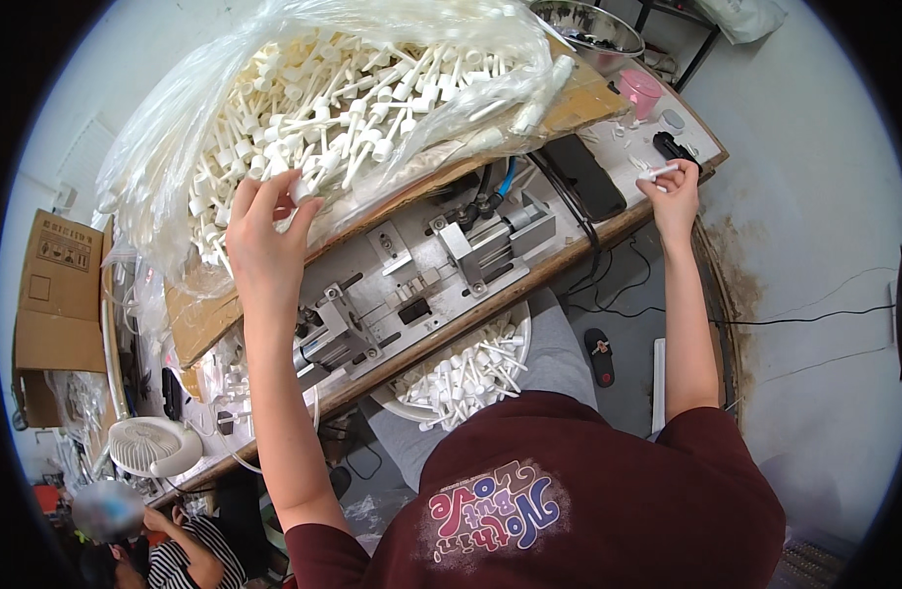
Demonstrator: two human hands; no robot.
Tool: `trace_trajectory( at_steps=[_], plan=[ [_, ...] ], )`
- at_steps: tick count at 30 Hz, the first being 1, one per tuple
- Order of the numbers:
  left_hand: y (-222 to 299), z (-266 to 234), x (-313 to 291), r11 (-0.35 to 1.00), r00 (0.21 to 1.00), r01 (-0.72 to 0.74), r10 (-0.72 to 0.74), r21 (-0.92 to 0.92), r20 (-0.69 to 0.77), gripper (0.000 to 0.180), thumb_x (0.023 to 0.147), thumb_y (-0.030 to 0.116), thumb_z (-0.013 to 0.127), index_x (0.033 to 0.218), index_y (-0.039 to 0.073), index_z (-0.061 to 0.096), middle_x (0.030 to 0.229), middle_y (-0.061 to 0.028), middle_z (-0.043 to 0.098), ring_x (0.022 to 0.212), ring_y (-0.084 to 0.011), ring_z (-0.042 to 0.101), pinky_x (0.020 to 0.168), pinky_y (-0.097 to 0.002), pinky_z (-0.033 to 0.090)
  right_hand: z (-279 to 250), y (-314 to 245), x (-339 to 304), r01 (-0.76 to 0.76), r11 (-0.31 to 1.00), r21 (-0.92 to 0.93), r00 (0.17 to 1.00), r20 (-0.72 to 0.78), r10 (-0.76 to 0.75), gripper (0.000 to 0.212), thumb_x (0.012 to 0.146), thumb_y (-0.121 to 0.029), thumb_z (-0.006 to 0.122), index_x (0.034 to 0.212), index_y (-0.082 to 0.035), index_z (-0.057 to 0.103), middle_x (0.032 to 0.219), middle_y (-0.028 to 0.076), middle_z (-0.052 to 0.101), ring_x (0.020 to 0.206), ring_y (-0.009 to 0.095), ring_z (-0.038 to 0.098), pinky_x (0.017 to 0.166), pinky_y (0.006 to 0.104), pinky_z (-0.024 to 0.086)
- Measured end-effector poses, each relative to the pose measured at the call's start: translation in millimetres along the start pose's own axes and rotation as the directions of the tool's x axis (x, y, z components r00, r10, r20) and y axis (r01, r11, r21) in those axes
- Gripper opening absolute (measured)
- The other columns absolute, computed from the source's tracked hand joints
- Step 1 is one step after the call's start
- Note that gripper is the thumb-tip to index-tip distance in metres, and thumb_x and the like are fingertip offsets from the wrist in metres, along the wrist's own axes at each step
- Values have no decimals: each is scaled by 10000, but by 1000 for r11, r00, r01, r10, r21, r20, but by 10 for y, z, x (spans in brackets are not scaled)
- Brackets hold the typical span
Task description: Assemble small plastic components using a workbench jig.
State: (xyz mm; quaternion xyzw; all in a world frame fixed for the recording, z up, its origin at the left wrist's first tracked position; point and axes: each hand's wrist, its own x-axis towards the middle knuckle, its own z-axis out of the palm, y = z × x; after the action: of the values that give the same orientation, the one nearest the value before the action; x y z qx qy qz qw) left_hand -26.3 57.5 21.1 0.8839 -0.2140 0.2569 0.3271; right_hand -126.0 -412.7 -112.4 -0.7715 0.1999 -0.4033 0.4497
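My left hand (269, 231) is at the near edge of a big open plastic bag (156, 147) full of white stemmed caps (323, 108). Its thumb and fingers pinch one white cap (301, 192); whether that cap has a stem cannot be seen. Far to the right, my right hand (676, 199) is closed on a thin white stick-like piece (659, 172), above the bench's right end where small white bits lie. Between my hands a metal fixture with two pneumatic cylinders (490, 240) is mounted on the bench. A round tub (524, 339) with more stemmed caps rests at my lap.
Cardboard (569, 108) lies under the bag. A dark phone (586, 177), cables, a pink cup (640, 93) and a black object (675, 149) are on the right; a metal bowl (598, 34) stands behind. At left are a white fan (154, 447), a carton (63, 290) and another person (191, 555).
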Motion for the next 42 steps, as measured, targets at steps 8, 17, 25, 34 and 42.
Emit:
trace_trajectory(
  at_steps=[8, 17, 25, 34, 42],
  plan=[
    [320, -187, -607, 988, 998, 52, -46, -145, 46, 303, 774, -48, 767, 1064, 27, 726, 1177, -103, 627, 908, -151, 674, 747, -268, 593, 31, 369, 76, -37, 853, -521, 969, 189, 157, 326, 664, -160, 858, 946, -62, 728, 771, 106, 693, 727, 240, 675, 700, 356, 525],
    [559, -174, -1286, 979, 969, 60, -10, -197, 245, 300, 775, -1, 754, 1070, 14, 701, 1230, -105, 605, 878, -208, 692, 722, -326, 579, 59, 219, 425, 157, 656, -738, 870, 418, 263, 361, 706, -251, 803, 978, -49, 677, 867, 177, 704, 866, 350, 689, 788, 448, 533],
    [431, 135, -1735, 999, 988, 10, -5, -36, 151, 307, 762, 64, 785, 1058, 21, 715, 1259, -99, 663, 756, -207, 684, 708, -293, 557, 276, -1198, 51, 372, 779, -505, 926, 258, -275, 357, 821, -229, 762, 1115, -59, 652, 993, 107, 643, 876, 267, 622, 771, 377, 510],
    [433, 350, -1742, 981, 984, -92, 64, 169, 167, 294, 748, 101, 776, 1037, 75, 727, 1247, -56, 677, 646, -180, 642, 615, -293, 506, 1966, -2533, -642, 852, 457, 256, 341, 391, -855, 123, 823, -106, 689, 939, -67, 676, 947, 61, 668, 970, 255, 626, 884, 403, 456],
    [389, 450, -1796, 977, 983, -125, 99, 170, 153, 306, 742, 109, 780, 1037, 57, 718, 1206, -92, 692, 683, -166, 670, 624, -297, 496, 2387, -2403, -650, 884, 448, 131, 271, 638, -721, 151, 802, -98, 683, 951, -93, 655, 941, 41, 651, 923, 230, 635, 851, 381, 439]
  ],
)
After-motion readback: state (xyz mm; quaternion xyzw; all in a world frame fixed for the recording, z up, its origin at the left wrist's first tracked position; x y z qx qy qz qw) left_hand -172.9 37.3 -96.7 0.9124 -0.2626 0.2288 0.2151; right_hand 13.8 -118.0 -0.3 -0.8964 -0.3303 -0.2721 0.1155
